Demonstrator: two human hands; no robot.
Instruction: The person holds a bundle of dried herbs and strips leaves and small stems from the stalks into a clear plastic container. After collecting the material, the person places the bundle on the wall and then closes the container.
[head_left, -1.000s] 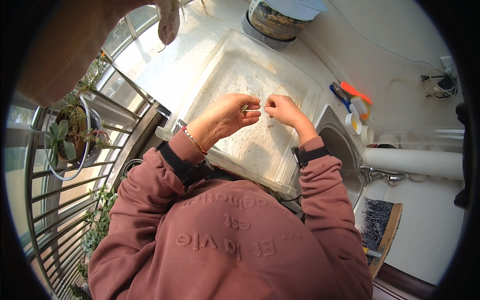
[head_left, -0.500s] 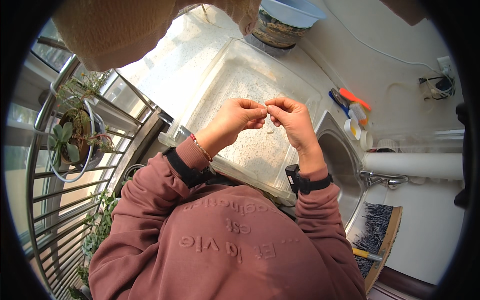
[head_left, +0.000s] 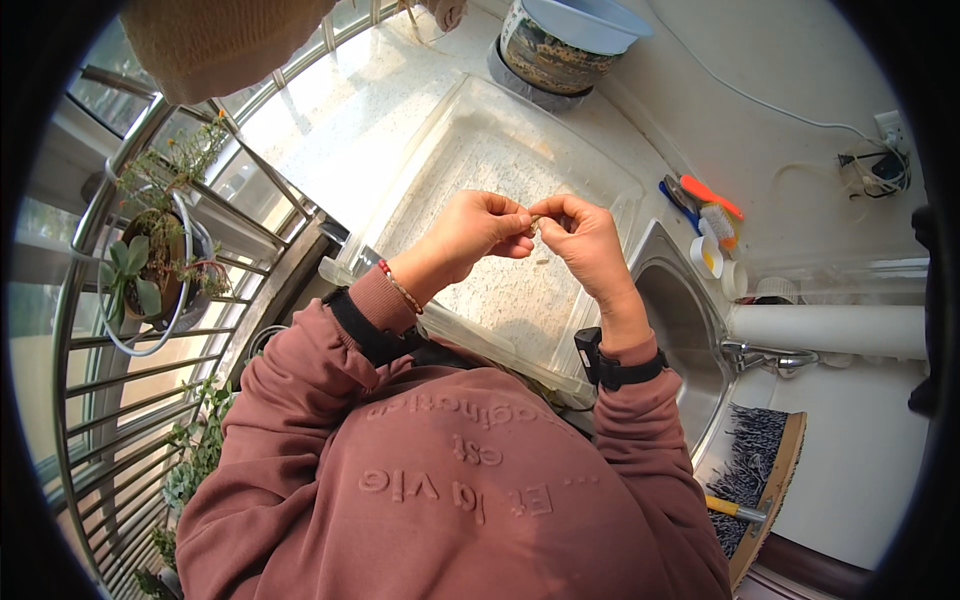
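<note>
Over a clear plastic bin (head_left: pixel 480 345), both of my hands are pinched with their fingertips meeting. My left hand (head_left: pixel 480 232) and my right hand (head_left: pixel 588 245) share a tiny brownish-yellow bit (head_left: pixel 534 224) between thumbs and forefingers. It is too small, and too covered by the fingers, to tell its kind. Below the fingertips, a small pale sliver (head_left: pixel 542 262) lies on the speckled bottom of the bin. Dark specks and crumbs are scattered there too.
To the right is a steel sink (head_left: pixel 685 320) with a tap (head_left: pixel 770 356). Brushes (head_left: pixel 712 198) and tape rolls (head_left: pixel 705 257) lie behind it. A light blue basin (head_left: pixel 590 22) sits on a patterned pot at the back. Potted plants (head_left: pixel 140 280) hang on the left railing; a broom head (head_left: pixel 765 485) is at lower right.
My fingertips have shifted slightly, and more of the brownish bit shows between them. The hanging brown cloth sits higher and farther left in view. The hands stay over the bin.
</note>
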